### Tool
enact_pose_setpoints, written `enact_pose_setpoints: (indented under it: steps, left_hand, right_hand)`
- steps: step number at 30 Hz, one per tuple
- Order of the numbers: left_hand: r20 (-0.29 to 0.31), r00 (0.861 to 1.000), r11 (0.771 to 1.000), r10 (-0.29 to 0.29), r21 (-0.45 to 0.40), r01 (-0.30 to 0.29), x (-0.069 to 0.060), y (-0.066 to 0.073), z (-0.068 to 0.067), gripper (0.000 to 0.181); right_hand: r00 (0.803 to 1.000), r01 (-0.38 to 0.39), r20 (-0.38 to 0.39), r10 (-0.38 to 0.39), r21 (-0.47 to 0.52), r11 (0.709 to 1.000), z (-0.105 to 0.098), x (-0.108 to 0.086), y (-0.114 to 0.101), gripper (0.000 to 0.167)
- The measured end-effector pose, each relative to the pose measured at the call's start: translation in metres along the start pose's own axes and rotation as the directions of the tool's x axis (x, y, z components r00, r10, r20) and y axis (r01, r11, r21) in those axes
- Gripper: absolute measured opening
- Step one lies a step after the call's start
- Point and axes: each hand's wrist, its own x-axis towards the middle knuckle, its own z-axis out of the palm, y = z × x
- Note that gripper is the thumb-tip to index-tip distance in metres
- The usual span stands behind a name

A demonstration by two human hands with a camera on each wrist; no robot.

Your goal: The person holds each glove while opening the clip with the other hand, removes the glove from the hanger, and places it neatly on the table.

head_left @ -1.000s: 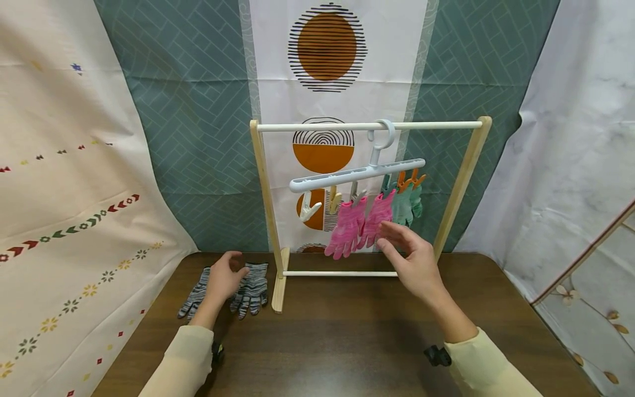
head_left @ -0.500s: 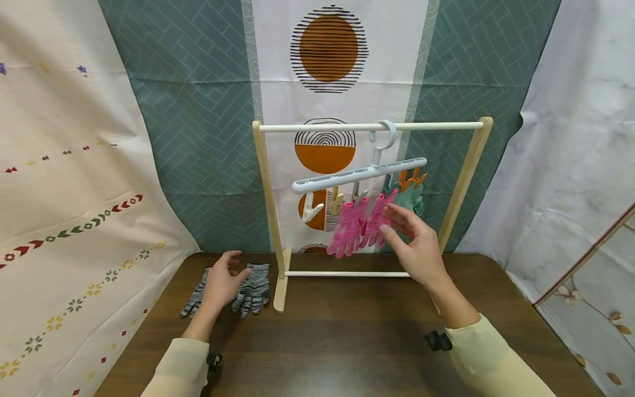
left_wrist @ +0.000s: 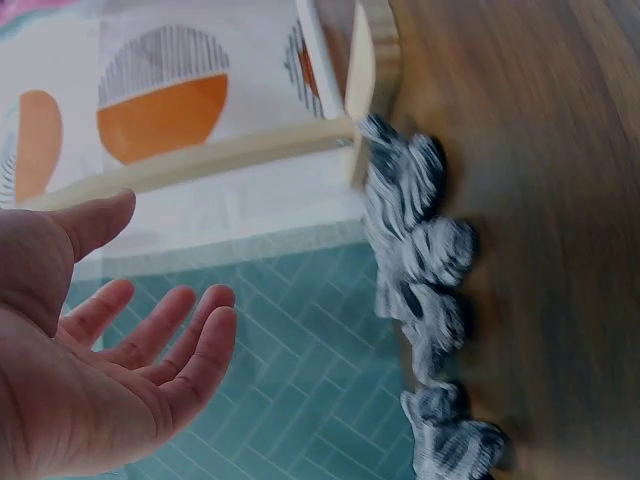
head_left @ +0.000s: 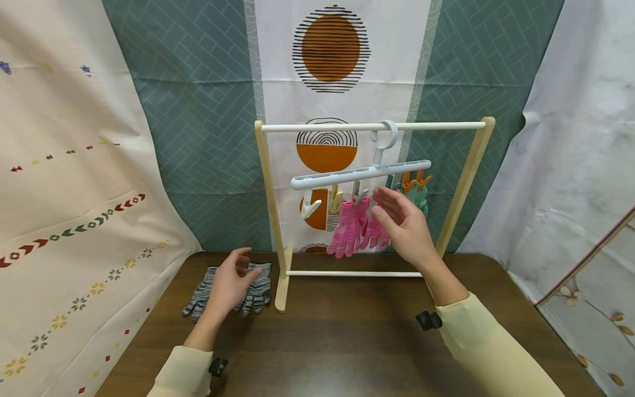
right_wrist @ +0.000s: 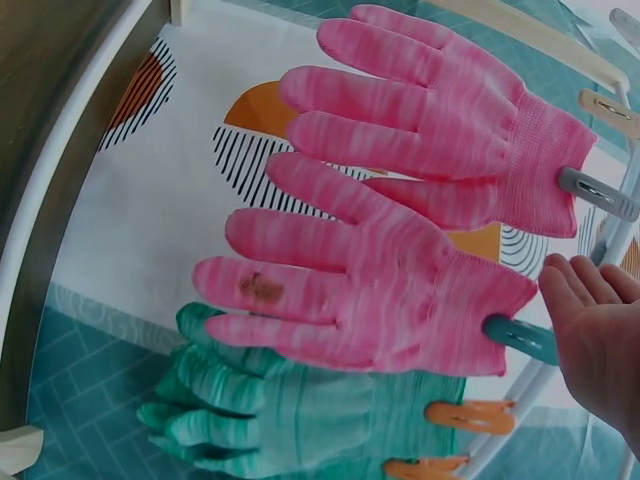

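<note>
My right hand (head_left: 404, 223) is raised with extended, slightly bent fingers in front of the hanging gloves. In the right wrist view its fingertips are near the teal clothespin (right_wrist: 520, 338) on one pink glove (right_wrist: 400, 290); whether they touch cannot be told. The other pink glove (head_left: 347, 234) hangs from a grey clothespin (head_left: 358, 194). Green gloves (right_wrist: 310, 415) hang from orange clothespins (right_wrist: 470, 416), partly hidden by my right hand in the head view. My left hand (head_left: 233, 281), fingers loosely bent and holding nothing, hovers over grey-black striped gloves (head_left: 200, 292) lying on the table.
A pale blue clip hanger (head_left: 337, 179) hooks over the white top bar (head_left: 317, 128) of a wooden-sided rack (head_left: 270, 187). White (head_left: 310, 209) and cream (head_left: 335, 199) clothespins on it hold nothing. Patterned cloths surround the brown table (head_left: 337, 342).
My right hand has moved up and left, closer to the clothespins, and the hanger has turned slightly. My left hand has shifted a little to the right over the striped gloves.
</note>
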Motion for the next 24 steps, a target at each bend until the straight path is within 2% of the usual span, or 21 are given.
enact_pose_setpoints:
  steps: [8, 17, 24]
  left_hand:
    - [0.026, 0.999, 0.997, 0.036, -0.064, -0.034, -0.01, 0.027, 0.005, 0.062]
    - [0.04, 0.996, 0.984, 0.083, -0.159, -0.075, -0.018, 0.055, 0.013, 0.062]
    - [0.04, 0.991, 0.971, 0.126, -0.212, -0.115, -0.021, 0.074, 0.019, 0.063]
  right_hand:
    - [1.0, 0.009, 0.014, -0.01, 0.096, 0.995, 0.012, 0.018, 0.001, 0.05]
    - [0.999, -0.039, 0.034, 0.035, 0.112, 0.993, 0.019, 0.03, 0.003, 0.05]
    - [0.998, -0.056, 0.012, 0.055, 0.139, 0.989, 0.026, 0.037, 0.008, 0.046]
